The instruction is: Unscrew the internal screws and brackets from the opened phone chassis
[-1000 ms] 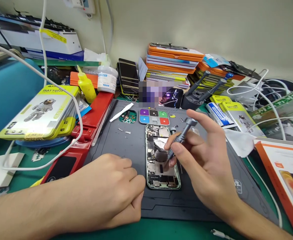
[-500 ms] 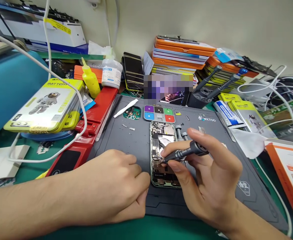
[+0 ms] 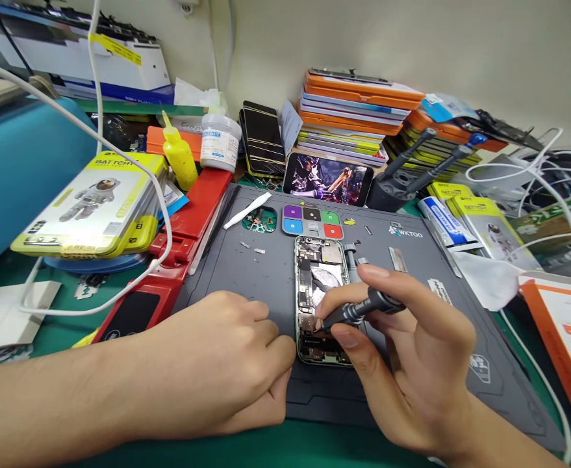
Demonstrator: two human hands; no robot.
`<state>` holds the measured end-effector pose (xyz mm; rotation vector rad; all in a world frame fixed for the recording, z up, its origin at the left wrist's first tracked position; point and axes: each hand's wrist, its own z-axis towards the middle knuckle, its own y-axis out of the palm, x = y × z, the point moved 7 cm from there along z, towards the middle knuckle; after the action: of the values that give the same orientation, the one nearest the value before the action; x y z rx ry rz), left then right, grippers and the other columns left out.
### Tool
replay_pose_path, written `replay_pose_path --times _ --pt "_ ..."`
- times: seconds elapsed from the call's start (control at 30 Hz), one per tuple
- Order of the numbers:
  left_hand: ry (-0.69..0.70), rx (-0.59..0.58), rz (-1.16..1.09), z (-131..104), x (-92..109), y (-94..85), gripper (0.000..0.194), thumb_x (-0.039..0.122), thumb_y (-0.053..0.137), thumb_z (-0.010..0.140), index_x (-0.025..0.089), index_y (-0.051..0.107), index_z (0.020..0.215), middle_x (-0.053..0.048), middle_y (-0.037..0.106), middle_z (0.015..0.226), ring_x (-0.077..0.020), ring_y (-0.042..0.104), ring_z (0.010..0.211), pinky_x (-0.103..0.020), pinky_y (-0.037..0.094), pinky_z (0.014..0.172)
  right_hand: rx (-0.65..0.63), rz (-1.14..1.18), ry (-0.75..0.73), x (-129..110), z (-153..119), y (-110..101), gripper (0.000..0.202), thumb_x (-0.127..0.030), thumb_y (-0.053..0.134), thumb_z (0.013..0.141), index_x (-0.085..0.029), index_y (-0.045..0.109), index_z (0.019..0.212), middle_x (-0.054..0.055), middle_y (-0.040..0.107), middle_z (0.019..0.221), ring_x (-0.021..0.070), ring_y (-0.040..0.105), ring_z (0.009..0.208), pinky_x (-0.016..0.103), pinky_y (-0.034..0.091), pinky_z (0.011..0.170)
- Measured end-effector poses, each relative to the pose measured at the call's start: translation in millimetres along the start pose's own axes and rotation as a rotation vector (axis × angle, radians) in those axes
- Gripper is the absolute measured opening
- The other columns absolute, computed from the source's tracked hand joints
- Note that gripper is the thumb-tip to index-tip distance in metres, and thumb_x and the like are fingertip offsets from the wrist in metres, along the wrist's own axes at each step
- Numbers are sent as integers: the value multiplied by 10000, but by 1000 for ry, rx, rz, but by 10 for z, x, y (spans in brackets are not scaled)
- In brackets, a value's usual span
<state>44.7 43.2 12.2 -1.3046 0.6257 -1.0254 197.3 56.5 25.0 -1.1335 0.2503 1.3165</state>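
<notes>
An opened phone lies on the grey work mat with its circuit boards and inner parts bared. My right hand grips a dark precision screwdriver between thumb and fingers. The screwdriver slants down to the left, its tip end at the lower middle of the phone; the exact contact point is hidden by my fingertips. My left hand is closed in a fist, knuckles up, beside the phone's lower left edge. What it holds, if anything, is hidden.
A colour-squared screw tray, a white pry tool and small metal parts lie beyond the phone. Behind stand a propped phone showing video and a screwdriver holder. Battery boxes and a white cable crowd the left.
The screwdriver's handle and my right fingers have shifted slightly while staying over the phone's lower middle. My left fist keeps its place. The view has moved slightly.
</notes>
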Motion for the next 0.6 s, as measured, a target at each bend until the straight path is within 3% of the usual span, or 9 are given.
replay_pose_path --times 0.23,0.4,0.6 --pt "-6 7 -31 -10 1 -9 215 173 533 954 228 569 749 21 568 636 -205 506 571 -406 337 550 -82 -54 -105 -118 24 26 858 32 597 875 -340 342 1605 115 700 1367 265 771 1053 429 702 827" --pt "-20 -10 -43 -16 -2 15 199 198 553 957 228 586 763 25 591 652 -208 537 588 -411 365 551 -62 -160 -141 -136 68 47 795 -27 649 889 -381 408 1559 45 788 1217 248 793 885 392 681 731" --pt "-14 -42 -69 -22 -2 43 205 191 519 977 222 590 787 17 609 680 -207 563 614 -395 394 557 -95 -188 -219 -194 86 54 763 -30 612 852 -337 450 1532 28 793 999 253 794 827 392 666 708"
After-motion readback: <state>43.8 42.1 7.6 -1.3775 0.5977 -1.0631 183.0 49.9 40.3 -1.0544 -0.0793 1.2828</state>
